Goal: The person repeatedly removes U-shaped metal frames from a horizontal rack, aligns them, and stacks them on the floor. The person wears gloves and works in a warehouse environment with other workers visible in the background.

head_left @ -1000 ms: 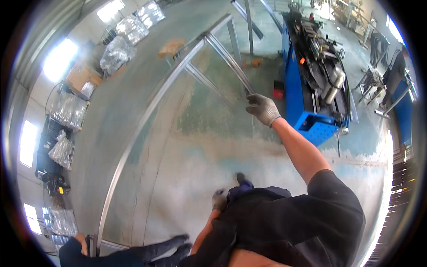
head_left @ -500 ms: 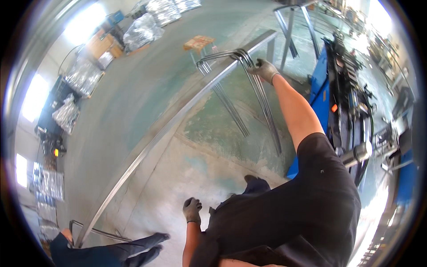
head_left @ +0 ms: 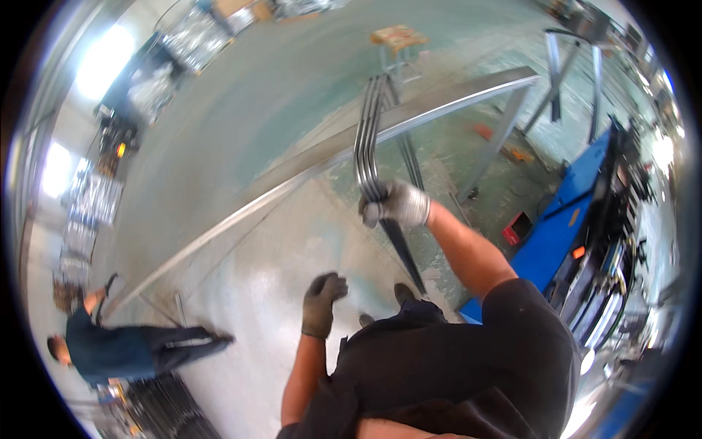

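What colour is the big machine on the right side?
The machine is bright blue, with dark parts on top; the head view shows it.

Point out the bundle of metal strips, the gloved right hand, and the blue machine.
bundle of metal strips (head_left: 367,139), head view, on the strips above the grip.
right hand (head_left: 396,205), head view, on the back of the grey glove.
blue machine (head_left: 567,219), head view, on its blue side panel.
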Motion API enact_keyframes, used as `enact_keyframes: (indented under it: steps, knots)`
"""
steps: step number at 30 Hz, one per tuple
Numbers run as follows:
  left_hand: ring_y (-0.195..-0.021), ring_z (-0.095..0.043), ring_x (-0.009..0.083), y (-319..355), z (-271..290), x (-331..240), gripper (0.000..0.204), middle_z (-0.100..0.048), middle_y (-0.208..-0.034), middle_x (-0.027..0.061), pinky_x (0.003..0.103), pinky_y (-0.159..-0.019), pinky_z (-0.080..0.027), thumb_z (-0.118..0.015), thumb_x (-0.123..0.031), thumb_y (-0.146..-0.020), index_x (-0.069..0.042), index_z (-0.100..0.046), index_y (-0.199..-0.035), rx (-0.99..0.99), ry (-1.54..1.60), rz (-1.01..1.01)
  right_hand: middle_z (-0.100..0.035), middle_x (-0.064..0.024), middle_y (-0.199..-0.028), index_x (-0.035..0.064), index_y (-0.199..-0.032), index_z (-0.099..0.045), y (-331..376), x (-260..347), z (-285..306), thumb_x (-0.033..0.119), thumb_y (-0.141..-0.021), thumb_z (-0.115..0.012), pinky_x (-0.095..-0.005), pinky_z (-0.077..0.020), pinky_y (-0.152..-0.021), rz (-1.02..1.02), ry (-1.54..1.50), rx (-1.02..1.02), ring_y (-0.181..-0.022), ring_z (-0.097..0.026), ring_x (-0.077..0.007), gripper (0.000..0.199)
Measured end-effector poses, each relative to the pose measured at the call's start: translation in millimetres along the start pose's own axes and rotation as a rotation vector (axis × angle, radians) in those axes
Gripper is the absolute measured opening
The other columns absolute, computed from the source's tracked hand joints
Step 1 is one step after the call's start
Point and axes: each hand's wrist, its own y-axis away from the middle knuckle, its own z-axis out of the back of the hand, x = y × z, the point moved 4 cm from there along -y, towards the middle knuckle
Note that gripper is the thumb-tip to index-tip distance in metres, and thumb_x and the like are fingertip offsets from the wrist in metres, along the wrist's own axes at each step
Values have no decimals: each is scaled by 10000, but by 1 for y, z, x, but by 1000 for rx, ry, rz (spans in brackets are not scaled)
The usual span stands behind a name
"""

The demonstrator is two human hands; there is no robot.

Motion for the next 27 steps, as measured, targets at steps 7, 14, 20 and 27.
enact_keyframes:
  steps: [7, 14, 20, 27]
  knots:
    - [-1230, -742, 285, 15, -18, -99, 648, -751, -1338, 181, 452, -1099, -599, -629, -432, -1197, 76, -538, -1589, 284, 256, -158, -791, -114, -999, 108, -1120, -778, 53, -11, -170, 195, -994, -860, -457, -614, -892, 200, 371, 350, -946, -781, -290, 173]
    - [-1002, -733, 161, 78, -24, -63, 508, -772, -1154, 98, 339, -911, -611, -817, -192, -1012, 49, -666, -1433, 251, -172, 131, -801, -105, -1128, 97, -1219, -804, 94, -126, -232, 154, -996, -853, -439, -616, -993, -353, -102, 533, -1145, -762, -218, 235]
    - [-775, -686, 138, 120, -1, -38, 354, -701, -930, 38, 330, -679, -558, -776, -110, -951, 22, -689, -1267, 65, -37, 25, -660, -128, -1530, 53, -1606, -562, 59, -40, -197, 388, -1132, -616, -470, -477, -1208, 19, -737, 583, -1381, -646, -278, 582]
    - [-721, -696, 148, 134, 7, -52, 330, -686, -872, 56, 339, -629, -554, -767, -75, -936, -1, -652, -1236, -89, -60, -53, -751, -126, -1176, -41, -1455, -638, -90, -12, -209, 461, -1201, -608, -412, -612, -954, -200, -785, 178, -1056, -726, -240, 563]
